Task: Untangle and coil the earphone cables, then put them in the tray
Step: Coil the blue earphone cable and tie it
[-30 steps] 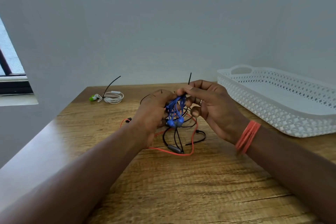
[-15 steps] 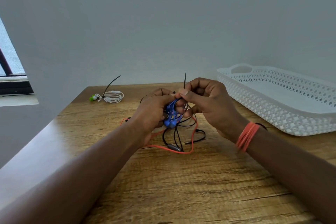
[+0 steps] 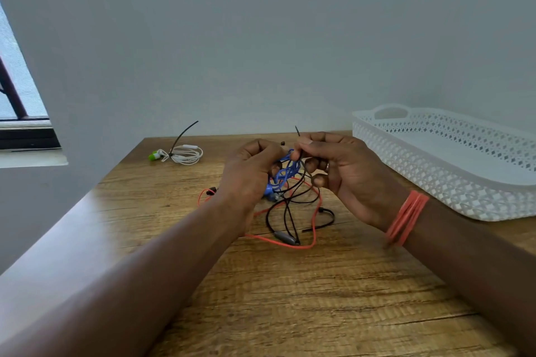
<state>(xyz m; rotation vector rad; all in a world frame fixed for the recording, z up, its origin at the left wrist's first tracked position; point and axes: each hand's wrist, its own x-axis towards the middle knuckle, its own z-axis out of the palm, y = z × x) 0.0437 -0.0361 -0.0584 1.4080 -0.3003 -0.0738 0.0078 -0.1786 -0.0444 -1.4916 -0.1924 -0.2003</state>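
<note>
- Table [image 3: 290, 298]: wood-grain top, smooth, slight sheen at left edge.
- Tray [image 3: 435, 182]: white plastic, perforated lattice walls, matt.
- Blue earphone cable [image 3: 285, 174]: smooth rubbery sheath.
- Wall [image 3: 261, 38]: matt painted.

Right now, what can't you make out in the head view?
- Left hand: palm side faces away, so its grip on the blue cable is hidden.
- Black tie in the right hand: lower end hidden by fingers; unclear if it is looped round the blue cable.
- Red cable and black cable: crossings under the hands are hidden.
- Tray: right end cut off by the frame edge.
</note>
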